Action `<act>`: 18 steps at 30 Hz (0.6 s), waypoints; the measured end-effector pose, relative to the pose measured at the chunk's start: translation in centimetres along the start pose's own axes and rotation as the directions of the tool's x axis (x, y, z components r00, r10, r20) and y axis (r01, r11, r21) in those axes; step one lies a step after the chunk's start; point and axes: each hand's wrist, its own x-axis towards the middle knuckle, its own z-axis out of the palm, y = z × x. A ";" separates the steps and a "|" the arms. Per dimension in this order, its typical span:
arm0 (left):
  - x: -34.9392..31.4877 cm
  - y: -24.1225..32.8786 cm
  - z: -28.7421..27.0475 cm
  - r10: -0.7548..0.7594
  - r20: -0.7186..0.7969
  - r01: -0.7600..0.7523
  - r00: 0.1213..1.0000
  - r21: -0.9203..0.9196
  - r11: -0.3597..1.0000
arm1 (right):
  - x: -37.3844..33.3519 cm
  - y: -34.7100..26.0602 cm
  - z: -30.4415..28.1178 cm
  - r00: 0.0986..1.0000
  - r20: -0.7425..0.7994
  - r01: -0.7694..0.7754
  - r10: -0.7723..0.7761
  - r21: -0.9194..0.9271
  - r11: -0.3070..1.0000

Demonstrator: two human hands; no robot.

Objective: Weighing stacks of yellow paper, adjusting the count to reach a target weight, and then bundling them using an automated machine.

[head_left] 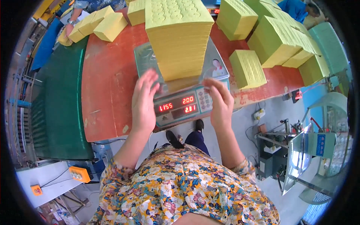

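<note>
A tall stack of yellow paper sheets [180,48], its top embossed with rounded marks, stands on the metal plate of a digital weighing scale [176,119] with red lit digits. My left hand [144,103] is at the stack's lower left, fingers stretched and slightly smeared by motion, holding nothing. On the other side, my right hand [220,103] hovers by the scale's keypad, its fingers loosely bent and apart, also without anything in it. Both hands appear a little clear of the paper, palms turned toward each other.
The scale rests on a worn red table [108,82]. More yellow stacks [247,69] stand to the right and at the far left. A green conveyor belt [60,105] runs along the left. Another person's hand [69,29] touches a far-left stack; a blue-clothed person [294,9] is far right.
</note>
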 end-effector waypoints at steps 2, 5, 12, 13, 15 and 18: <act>-3.5 0.2 -2.9 -0.032 0.054 0.028 0.998 0.078 0.997 | -3.5 0.6 -0.8 0.996 -0.045 -0.077 0.080 0.055 0.996; -7.9 -0.2 -6.0 -0.265 0.120 0.249 0.957 0.132 0.960 | -7.1 1.4 -1.5 0.986 -0.118 -0.098 0.119 0.171 0.980; -14.1 1.2 -4.6 -0.178 -0.035 0.181 0.983 0.121 0.976 | -12.0 -1.6 -2.9 0.991 -0.034 -0.115 0.130 0.297 0.948; -15.1 1.4 -3.7 -0.150 -0.030 0.152 0.988 0.118 0.981 | -12.5 -2.1 -3.4 0.992 -0.023 -0.111 0.124 0.305 0.946; -17.5 1.3 -1.8 -0.140 -0.028 0.143 0.990 0.117 0.983 | -13.5 -3.2 -4.9 0.998 0.025 -0.062 0.057 0.291 0.955; -21.5 0.9 0.7 -0.147 -0.003 0.146 0.989 0.106 0.984 | -16.0 -5.1 -7.6 0.997 0.046 -0.070 0.060 0.258 0.964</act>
